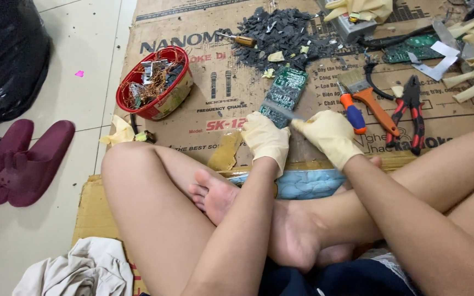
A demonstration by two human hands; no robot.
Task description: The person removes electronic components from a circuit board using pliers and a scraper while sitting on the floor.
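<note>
I sit cross-legged on flattened cardboard (pixel 215 104). A green circuit board (pixel 285 90) lies on it in front of me. My left hand (pixel 266 137), in a cream rubber glove, presses the board's near end. My right hand (pixel 330 134), gloved the same way, grips a thin metal blade (pixel 281 109) that reaches across the board's near end.
A red bowl (pixel 157 82) of wires and metal scrap sits at left. A pile of dark chips (pixel 281 33) and a screwdriver (pixel 240 39) lie beyond the board. At right are a paintbrush (pixel 368 96), a blue-orange-handled tool (pixel 352 112), pliers (pixel 410 104), another board (pixel 412 49). Maroon slippers (pixel 23 161) rest on the tiled floor.
</note>
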